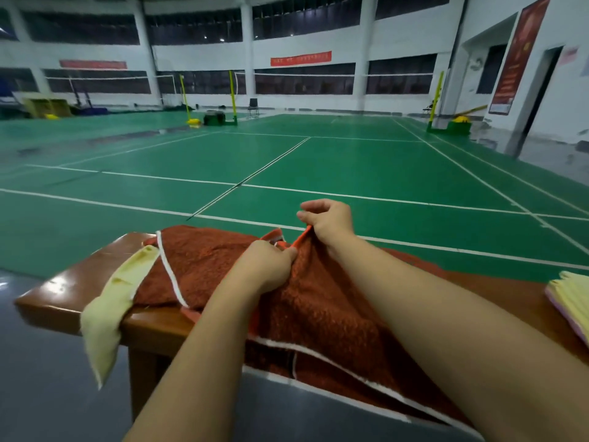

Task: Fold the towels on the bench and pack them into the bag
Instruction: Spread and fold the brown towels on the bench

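A rust-red towel (204, 266) with a white edge lies rumpled across the wooden bench (63, 291) and hangs over its near side. My left hand (267, 266) pinches a fold of it near the far edge. My right hand (328, 221) grips the towel's orange hem just to the right and slightly beyond. A pale yellow towel (108, 314) droops over the bench's near left edge, partly under the red one. No bag is in view.
A stack of folded yellow and pink cloths (570, 301) sits at the bench's right end. Beyond the bench stretches a green badminton court (318, 167) with net posts. Grey floor (47, 378) lies on my side.
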`<state>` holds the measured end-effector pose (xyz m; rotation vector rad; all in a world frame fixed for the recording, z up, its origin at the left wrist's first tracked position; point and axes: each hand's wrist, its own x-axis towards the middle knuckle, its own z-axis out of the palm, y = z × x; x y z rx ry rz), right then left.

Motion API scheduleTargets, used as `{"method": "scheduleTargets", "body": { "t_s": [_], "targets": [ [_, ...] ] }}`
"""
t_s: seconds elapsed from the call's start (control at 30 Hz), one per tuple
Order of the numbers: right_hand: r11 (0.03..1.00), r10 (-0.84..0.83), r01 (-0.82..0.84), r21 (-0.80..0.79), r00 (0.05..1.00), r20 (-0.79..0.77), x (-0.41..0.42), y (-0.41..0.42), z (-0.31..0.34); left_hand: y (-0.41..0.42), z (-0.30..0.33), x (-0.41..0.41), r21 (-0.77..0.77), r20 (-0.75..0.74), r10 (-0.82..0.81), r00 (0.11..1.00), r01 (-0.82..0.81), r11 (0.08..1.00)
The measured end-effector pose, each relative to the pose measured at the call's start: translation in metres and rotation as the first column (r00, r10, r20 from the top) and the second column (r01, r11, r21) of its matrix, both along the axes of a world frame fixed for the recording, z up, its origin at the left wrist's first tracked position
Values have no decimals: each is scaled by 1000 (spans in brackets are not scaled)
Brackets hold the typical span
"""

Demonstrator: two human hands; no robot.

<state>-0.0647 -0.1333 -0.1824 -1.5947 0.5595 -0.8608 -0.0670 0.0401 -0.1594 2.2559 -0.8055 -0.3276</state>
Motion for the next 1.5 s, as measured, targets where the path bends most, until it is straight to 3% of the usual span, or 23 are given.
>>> {"method": "scheduleTargets", "body": {
  "t_s": [0.13,0.27,0.43,0.53,0.63,0.77,0.9,1.03,1.17,1.23,1.3,1.37,1.5],
  "targets": [
    [997,71,-73,-39,997,-42,44,32,-6,28,-6,41,115,-85,150,985,-139,984],
    [989,138,-143,-44,985,-101,69,53,-23,39,-11,54,186,-116,188,975,-164,969],
    [980,196,-193,44,978,-69,66,56,-35,41,-13,62,169,8,333,943,-330,929],
    [990,132,-131,55,991,-17,41,35,-19,32,-23,67,65,96,390,916,-397,915],
    [989,-35,10,-145,984,-173,-3,-2,-13,16,-36,58,34,79,383,920,-386,922],
    [907,-249,66,-417,881,-402,-87,-41,-23,3,-40,51,39,64,436,898,-438,898],
    [875,-390,116,-470,743,-544,-155,-54,-27,1,-45,55,59,112,446,888,-454,889],
    [846,-490,90,-525,518,-701,-198,-57,-33,1,-53,57,75,155,439,885,-454,888],
    [795,-576,15,-606,330,-748,-220,-45,-23,0,-51,55,94,171,431,886,-450,888],
    [774,-600,-33,-633,280,-749,-226,-38,-18,0,-51,54,89,175,431,885,-450,888],
    [793,-566,-63,-605,289,-772,-229,-35,-19,-1,-51,51,55,174,422,890,-436,898],
    [819,-521,-50,-572,355,-776,-229,-36,-25,-3,-51,47,6,192,399,896,-408,913],
    [854,-462,126,-505,631,-624,-231,-38,-28,-7,-49,40,-121,194,391,899,-374,919]
  ]
}}
